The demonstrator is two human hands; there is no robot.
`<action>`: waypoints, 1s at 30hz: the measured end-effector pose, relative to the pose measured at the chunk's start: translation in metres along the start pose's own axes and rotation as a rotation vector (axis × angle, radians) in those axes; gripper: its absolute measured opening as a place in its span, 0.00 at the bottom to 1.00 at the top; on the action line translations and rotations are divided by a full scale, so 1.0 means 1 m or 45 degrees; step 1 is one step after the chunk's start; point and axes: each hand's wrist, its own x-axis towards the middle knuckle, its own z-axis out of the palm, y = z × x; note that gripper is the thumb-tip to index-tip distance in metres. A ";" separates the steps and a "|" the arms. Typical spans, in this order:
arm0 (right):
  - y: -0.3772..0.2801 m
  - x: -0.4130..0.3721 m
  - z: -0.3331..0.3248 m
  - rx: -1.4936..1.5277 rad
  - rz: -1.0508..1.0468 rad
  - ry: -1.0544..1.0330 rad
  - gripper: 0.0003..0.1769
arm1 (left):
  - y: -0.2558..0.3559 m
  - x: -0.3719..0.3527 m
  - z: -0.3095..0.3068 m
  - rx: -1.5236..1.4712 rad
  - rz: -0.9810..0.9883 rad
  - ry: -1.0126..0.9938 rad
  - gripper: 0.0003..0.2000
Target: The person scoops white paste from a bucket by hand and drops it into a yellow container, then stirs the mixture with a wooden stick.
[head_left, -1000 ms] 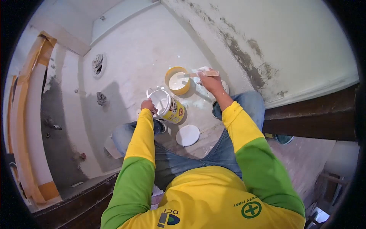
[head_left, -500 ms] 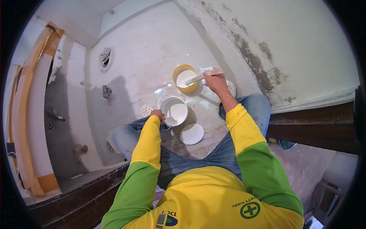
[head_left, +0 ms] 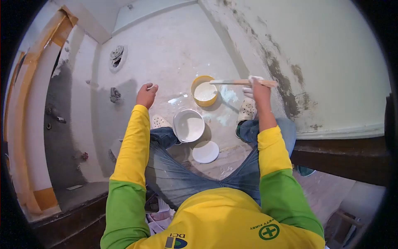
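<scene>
My right hand (head_left: pixel 259 89) is closed around a wooden stirring stick (head_left: pixel 236 82), its fingers covered in white. The stick is nearly level, and its white-coated end reaches over the rim of a yellow bucket (head_left: pixel 196 81) with white paint (head_left: pixel 205 91) in it. Off to the left, my left hand (head_left: pixel 146 95) is raised with loosely bent fingers and appears to hold nothing. Nearest to it stands a white bucket (head_left: pixel 177 126) with a wire handle, also containing something white. A round white lid (head_left: pixel 206 152) lies on the floor in front of me.
My feet in cream clogs (head_left: pixel 248 108) are on either side of the buckets. Pale splashes (head_left: pixel 227 94) mark the floor. A patchy wall (head_left: pixel 331 62) rises on the right, a dark sill (head_left: pixel 340 162) below it. Orange tape (head_left: pixel 31 83) edges an opening at left.
My left hand has let go of the white bucket and moved up and left. My right hand has shifted right, bringing the stick up out of the paint to nearly level.
</scene>
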 end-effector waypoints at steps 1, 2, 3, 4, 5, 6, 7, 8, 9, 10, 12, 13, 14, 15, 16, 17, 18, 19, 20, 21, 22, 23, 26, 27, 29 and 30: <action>-0.004 0.003 -0.005 -0.012 0.005 -0.006 0.17 | 0.015 -0.012 -0.004 -0.131 -0.081 -0.024 0.30; -0.007 0.007 -0.011 0.034 -0.009 0.022 0.18 | 0.021 -0.016 -0.006 -0.135 -0.097 -0.022 0.30; -0.009 0.010 -0.015 0.079 -0.024 0.053 0.18 | 0.025 -0.015 -0.008 -0.020 -0.199 -0.133 0.29; -0.009 0.014 -0.019 0.062 -0.016 0.051 0.18 | 0.023 -0.011 -0.005 0.091 -0.301 -0.247 0.28; -0.010 0.017 -0.022 0.090 0.034 0.053 0.18 | 0.017 -0.002 0.002 0.078 -0.316 -0.252 0.28; -0.011 0.021 -0.022 0.116 0.079 0.056 0.18 | 0.013 0.008 0.011 0.128 -0.109 -0.179 0.28; -0.008 0.025 -0.021 0.102 0.151 0.065 0.17 | 0.010 0.017 0.019 0.177 0.098 -0.104 0.28; -0.006 0.025 -0.016 0.081 0.151 0.065 0.17 | 0.013 0.018 0.026 0.161 0.085 -0.107 0.28; -0.002 0.024 -0.010 0.105 0.143 0.024 0.18 | 0.016 0.017 0.033 0.191 0.104 -0.124 0.28; 0.004 0.022 -0.005 0.130 0.139 -0.019 0.20 | 0.024 0.011 0.038 0.224 0.121 -0.138 0.27; 0.020 0.026 0.006 0.027 0.145 -0.061 0.18 | 0.046 0.000 0.041 0.276 0.139 -0.116 0.27; 0.023 0.025 0.014 -0.057 0.147 -0.091 0.16 | 0.049 0.000 0.043 0.300 0.141 -0.125 0.27; 0.025 0.024 0.019 -0.065 0.146 -0.101 0.16 | 0.051 0.001 0.046 0.325 0.144 -0.137 0.27; 0.028 0.021 0.023 -0.174 0.155 -0.101 0.16 | 0.053 0.002 0.047 0.300 0.142 -0.140 0.28; 0.029 0.017 0.027 -0.283 0.164 -0.099 0.16 | 0.057 0.002 0.047 0.293 0.136 -0.138 0.28; 0.029 0.013 0.032 -0.295 0.158 -0.098 0.15 | 0.060 0.002 0.046 0.282 0.148 -0.145 0.28; 0.031 0.013 0.033 -0.303 0.158 -0.101 0.15 | 0.064 0.001 0.045 0.271 0.159 -0.152 0.28; 0.036 0.014 0.034 -0.284 0.152 -0.136 0.15 | 0.066 -0.001 0.045 0.266 0.153 -0.151 0.28; 0.040 0.015 0.034 -0.263 0.147 -0.171 0.15 | 0.069 -0.002 0.044 0.242 0.155 -0.153 0.28; 0.045 0.016 0.035 -0.267 0.148 -0.174 0.15 | 0.072 -0.004 0.044 0.220 0.157 -0.154 0.28; 0.047 0.015 0.036 -0.336 0.128 -0.191 0.15 | 0.073 -0.005 0.045 0.219 0.152 -0.152 0.28; 0.050 0.015 0.038 -0.405 0.108 -0.208 0.15 | 0.073 -0.006 0.046 0.201 0.153 -0.149 0.28; 0.052 0.015 0.038 -0.382 0.058 -0.203 0.15 | 0.069 -0.005 0.041 0.208 0.148 -0.139 0.29; 0.053 0.014 0.038 -0.382 0.059 -0.204 0.15 | 0.069 -0.005 0.041 0.231 0.151 -0.137 0.29; 0.052 0.014 0.038 -0.445 0.078 -0.227 0.15 | 0.068 -0.005 0.040 0.243 0.137 -0.139 0.28; 0.049 0.017 0.036 -0.446 0.074 -0.227 0.15 | 0.067 -0.004 0.039 0.254 0.122 -0.138 0.27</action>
